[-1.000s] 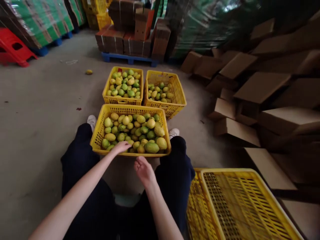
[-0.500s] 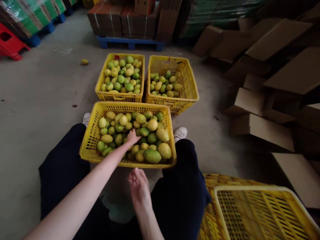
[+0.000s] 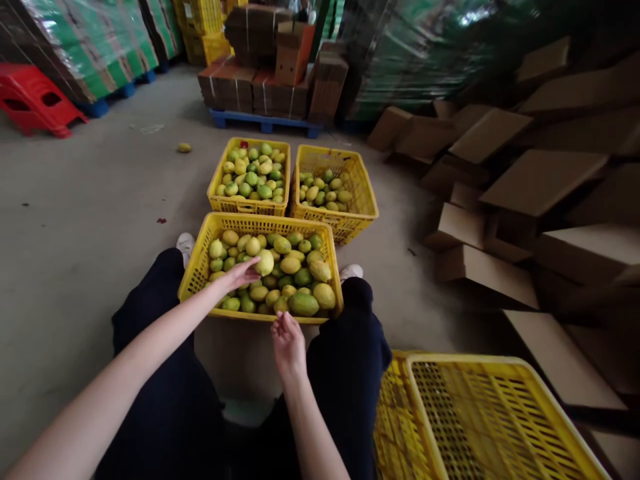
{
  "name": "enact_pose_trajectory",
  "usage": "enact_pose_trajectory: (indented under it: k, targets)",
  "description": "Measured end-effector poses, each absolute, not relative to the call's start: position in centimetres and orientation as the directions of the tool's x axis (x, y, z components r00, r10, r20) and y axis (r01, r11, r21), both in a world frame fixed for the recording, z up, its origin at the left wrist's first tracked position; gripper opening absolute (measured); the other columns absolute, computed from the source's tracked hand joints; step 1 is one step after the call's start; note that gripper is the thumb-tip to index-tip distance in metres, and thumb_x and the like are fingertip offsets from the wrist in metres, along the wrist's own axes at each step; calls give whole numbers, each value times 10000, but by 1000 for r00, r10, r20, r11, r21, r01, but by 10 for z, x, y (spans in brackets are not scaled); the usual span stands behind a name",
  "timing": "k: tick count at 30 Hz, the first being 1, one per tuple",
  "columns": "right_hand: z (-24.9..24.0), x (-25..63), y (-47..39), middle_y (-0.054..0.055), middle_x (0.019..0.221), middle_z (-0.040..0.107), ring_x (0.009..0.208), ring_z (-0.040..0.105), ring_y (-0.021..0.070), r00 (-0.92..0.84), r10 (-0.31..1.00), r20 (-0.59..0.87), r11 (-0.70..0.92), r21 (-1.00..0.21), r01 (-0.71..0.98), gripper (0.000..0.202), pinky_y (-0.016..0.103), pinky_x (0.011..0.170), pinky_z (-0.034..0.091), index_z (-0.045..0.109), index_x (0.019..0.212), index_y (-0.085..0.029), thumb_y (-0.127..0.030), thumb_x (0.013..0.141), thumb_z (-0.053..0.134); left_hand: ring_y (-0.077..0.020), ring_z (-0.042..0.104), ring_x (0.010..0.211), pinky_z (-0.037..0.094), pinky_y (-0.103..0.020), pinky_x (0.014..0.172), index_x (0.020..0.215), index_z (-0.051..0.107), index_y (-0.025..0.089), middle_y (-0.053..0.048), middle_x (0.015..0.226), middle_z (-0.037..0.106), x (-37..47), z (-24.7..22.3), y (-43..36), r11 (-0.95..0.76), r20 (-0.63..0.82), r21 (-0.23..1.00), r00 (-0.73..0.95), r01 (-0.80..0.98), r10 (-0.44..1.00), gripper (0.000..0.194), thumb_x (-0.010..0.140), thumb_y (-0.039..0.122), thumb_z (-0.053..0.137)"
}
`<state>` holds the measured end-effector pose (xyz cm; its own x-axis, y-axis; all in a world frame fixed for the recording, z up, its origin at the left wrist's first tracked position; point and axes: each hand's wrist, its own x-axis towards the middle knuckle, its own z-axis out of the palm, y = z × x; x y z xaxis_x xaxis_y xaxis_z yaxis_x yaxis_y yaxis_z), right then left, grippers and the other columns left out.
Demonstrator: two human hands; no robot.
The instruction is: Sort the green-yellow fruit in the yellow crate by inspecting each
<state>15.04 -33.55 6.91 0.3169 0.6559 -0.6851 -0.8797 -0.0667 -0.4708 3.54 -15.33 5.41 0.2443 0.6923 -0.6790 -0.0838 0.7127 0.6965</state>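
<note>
My left hand (image 3: 243, 273) is closed around a pale yellow lemon (image 3: 265, 263), held just above the fruit in the nearest yellow crate (image 3: 200, 257). That crate stands between my legs and holds many yellow and green lemons (image 3: 303, 305). At the crate's front rim is my right hand (image 3: 290, 340), palm turned up with its fingers curled in; no fruit shows in it.
Behind stand two more crates: a fuller left one (image 3: 213, 183) and a partly filled right one (image 3: 370, 193). Another yellow crate (image 3: 420, 380) is at lower right. Cardboard boxes (image 3: 480, 267) lie to the right. A stray lemon (image 3: 184, 147) and a red stool (image 3: 37, 97) are at left.
My left hand has come up out of the pile with a lemon in it. My right hand has moved slightly up and right, towards the crate rim. The view has tilted upward.
</note>
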Motion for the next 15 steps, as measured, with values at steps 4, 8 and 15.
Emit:
enact_pose_trajectory:
  k: [4, 8, 15]
  targets:
    - [84, 157, -334, 27, 745, 772, 599, 596, 111, 291, 712, -639, -129, -526, -840, 363, 232, 577, 468, 730, 673, -198, -284, 411, 966, -227, 725, 766, 604, -413, 872, 1080, 666, 89, -136, 851, 745, 15, 139, -145, 694, -464, 594, 531, -407, 709, 393, 876, 406, 554]
    - [99, 161, -343, 31, 743, 759, 585, 594, 107, 254, 782, -569, -208, -623, -754, 375, 221, 556, 438, 745, 684, -180, -324, 418, 967, -235, 726, 754, 633, -397, 789, 1224, 622, 57, -147, 920, 748, -6, 222, -134, 622, -183, 510, 632, -594, 753, 603, 854, 515, 487]
    - [123, 179, -350, -3, 708, 669, 614, 553, 116, 297, 890, -345, -180, -867, -465, 333, 222, 535, 421, 668, 609, -177, -274, 471, 955, -206, 672, 598, 604, -303, 513, 1019, 648, 140, -87, 705, 677, -47, 241, -124, 502, -396, 507, 328, -700, 857, 402, 965, 457, 405]
